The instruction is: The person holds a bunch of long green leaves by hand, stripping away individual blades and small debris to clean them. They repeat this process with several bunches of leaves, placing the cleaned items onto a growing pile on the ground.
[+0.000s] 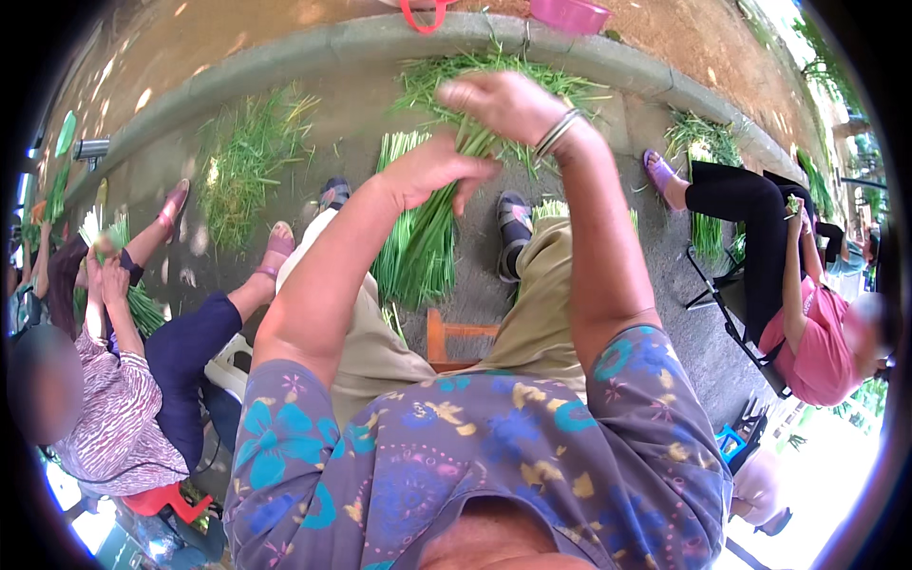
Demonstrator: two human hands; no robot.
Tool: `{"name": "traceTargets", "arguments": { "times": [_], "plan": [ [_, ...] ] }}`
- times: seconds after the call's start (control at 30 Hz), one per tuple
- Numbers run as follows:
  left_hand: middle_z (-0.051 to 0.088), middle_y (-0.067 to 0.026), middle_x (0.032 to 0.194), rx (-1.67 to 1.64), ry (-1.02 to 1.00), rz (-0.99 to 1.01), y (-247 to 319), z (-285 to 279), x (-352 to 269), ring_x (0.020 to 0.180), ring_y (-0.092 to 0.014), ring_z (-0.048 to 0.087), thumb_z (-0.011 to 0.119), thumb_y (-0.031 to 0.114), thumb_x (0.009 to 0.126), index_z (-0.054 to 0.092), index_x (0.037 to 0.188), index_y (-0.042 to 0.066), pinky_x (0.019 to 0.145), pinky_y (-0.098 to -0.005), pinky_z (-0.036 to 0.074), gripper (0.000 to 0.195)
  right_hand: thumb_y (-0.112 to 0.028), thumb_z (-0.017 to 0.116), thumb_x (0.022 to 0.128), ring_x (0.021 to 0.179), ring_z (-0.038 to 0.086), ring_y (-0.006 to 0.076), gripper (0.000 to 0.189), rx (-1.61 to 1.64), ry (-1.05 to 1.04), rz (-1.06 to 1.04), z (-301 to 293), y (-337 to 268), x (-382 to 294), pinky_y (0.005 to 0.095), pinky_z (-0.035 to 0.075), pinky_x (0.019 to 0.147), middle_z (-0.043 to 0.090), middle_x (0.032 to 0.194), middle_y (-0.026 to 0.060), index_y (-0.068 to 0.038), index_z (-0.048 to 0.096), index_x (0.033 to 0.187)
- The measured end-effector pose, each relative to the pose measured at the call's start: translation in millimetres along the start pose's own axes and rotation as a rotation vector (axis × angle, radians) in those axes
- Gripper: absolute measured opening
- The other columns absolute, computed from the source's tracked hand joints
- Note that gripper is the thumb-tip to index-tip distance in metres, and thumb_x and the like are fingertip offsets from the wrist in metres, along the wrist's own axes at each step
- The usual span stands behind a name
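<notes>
My left hand (438,171) is closed around a bundle of long green leafy stalks (431,249), perhaps garlic chives, whose leaf ends hang down toward my lap. Just above and to the right, my right hand (502,103), with bangles at the wrist, is blurred over the top end of the bundle; its fingers are partly hidden, so whether it grips anything is unclear. Another green bunch (392,206) lies on the ground beside the held one. Beyond both hands spreads a loose heap of green trimmings (563,78).
A concrete curb (356,41) runs across the far side, with a pink basin (570,16) behind it. Trimmings (249,164) lie at left. Seated people handle stalks at left and right. An orange stool (436,338) stands between my legs; another bunch (552,209) lies by my right foot.
</notes>
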State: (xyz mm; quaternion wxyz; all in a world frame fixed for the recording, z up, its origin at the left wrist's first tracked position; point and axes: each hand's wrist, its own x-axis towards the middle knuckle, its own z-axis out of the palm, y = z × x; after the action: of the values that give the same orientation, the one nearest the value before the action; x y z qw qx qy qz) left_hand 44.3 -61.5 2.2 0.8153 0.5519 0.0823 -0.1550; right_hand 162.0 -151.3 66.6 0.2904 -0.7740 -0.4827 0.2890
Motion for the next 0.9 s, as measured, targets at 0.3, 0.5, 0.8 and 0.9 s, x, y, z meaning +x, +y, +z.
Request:
{"name": "traceTargets", "arguments": {
  "times": [0.3, 0.5, 0.8, 0.9],
  "plan": [
    [0.044, -0.0009, 0.048, 0.058, 0.049, -0.077, -12.5, 1.1, 14.6, 0.037, -0.011, 0.043, 0.06, 0.021, 0.08, 0.053, 0.074, 0.001, 0.035, -0.025, 0.036, 0.022, -0.035, 0.049, 0.086, 0.093, 0.057, 0.0188, 0.039, -0.018, -0.034, -0.021, 21.2, 24.3, 6.4, 0.0324, 0.044, 0.082, 0.062, 0.098, 0.0106, -0.003, 0.058, 0.106],
    [0.041, 0.0004, 0.052, -0.156, 0.14, 0.032, 11.2, -6.1, 7.6, 0.042, -0.01, 0.043, 0.055, 0.023, 0.085, 0.054, 0.08, 0.002, 0.042, -0.0266, 0.039, 0.021, -0.035, 0.048, 0.087, 0.109, 0.049, 0.023, 0.053, 0.89, 0.31, -0.05, -1.1, 68.5, -0.3, 0.0361, 0.04, 0.089, 0.051, 0.117, 0.0152, 0.001, 0.039, 0.125],
    [0.04, 0.0001, 0.057, -0.681, 0.203, 0.504, 31.6, -72.7, -15.8, 0.055, -0.014, 0.041, 0.047, 0.032, 0.09, 0.053, 0.092, 0.003, 0.058, -0.031, 0.04, 0.029, -0.022, 0.075, 0.067, 0.074, 0.057, 0.0145, 0.063, 0.67, -0.18, 0.042, 90.7, 12.2, 6.2, 0.0279, 0.048, 0.067, 0.057, 0.083, 0.0097, 0.004, 0.044, 0.114],
    [0.052, -0.0038, 0.068, -0.698, 0.244, 0.561, 30.1, -80.5, -25.7, 0.066, -0.019, 0.053, 0.049, 0.038, 0.087, 0.052, 0.102, 0.003, 0.069, -0.0374, 0.046, 0.039, -0.02, 0.065, 0.078, 0.046, 0.049, 0.0072, 0.024, 0.816, -0.203, 0.171, 101.4, 0.5, 6.1, 0.0227, 0.044, 0.039, 0.049, 0.057, -0.0007, 0.0, 0.057, 0.088]
  ]
}}
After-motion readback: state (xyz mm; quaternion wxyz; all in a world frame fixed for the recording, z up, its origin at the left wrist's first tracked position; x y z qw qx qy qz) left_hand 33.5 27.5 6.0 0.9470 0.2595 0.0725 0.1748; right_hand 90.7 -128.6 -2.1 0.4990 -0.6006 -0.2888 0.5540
